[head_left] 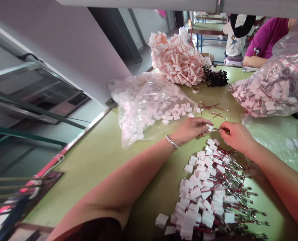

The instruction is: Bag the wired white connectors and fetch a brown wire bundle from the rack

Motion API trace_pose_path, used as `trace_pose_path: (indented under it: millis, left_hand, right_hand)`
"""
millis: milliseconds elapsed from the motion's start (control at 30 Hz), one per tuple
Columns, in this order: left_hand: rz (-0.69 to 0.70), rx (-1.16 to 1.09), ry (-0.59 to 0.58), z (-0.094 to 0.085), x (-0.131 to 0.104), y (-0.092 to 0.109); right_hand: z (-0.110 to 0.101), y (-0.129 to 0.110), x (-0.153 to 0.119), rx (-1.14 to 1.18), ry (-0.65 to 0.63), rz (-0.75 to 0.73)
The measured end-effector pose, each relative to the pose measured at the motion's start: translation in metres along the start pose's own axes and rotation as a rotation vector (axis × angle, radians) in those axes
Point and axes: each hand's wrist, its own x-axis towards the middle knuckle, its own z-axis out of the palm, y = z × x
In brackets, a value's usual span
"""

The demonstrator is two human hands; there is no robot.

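White connector [209, 128]: clamped in fingers of left hand [189, 130]. Fingers of right hand [237, 134] pinch adjacent red wire [216, 130].

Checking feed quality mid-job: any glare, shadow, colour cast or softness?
All in the head view: glare streaks the left plastic bag; shadow darkens the table below the left forearm; red tints the right forearm; the white piece in the left hand looks soft.

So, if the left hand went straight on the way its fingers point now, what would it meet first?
Most likely the right hand, just beyond the white connector that the left hand holds, though depth is hard to judge from this single view.
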Motion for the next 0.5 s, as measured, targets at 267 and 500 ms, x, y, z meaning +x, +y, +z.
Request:
trace_pose_path:
  millis: [267, 500]
  left_hand:
    - [0.001, -0.167, 0.030, 0.004, 0.002, -0.002]
    - [-0.055, -0.155, -0.035, 0.007, 0.002, -0.004]
  right_hand:
    - [0.008, -0.004, -0.002, 0.033, 0.118, -0.006]
    - [0.012, -0.004, -0.002, 0.099, 0.048, -0.047]
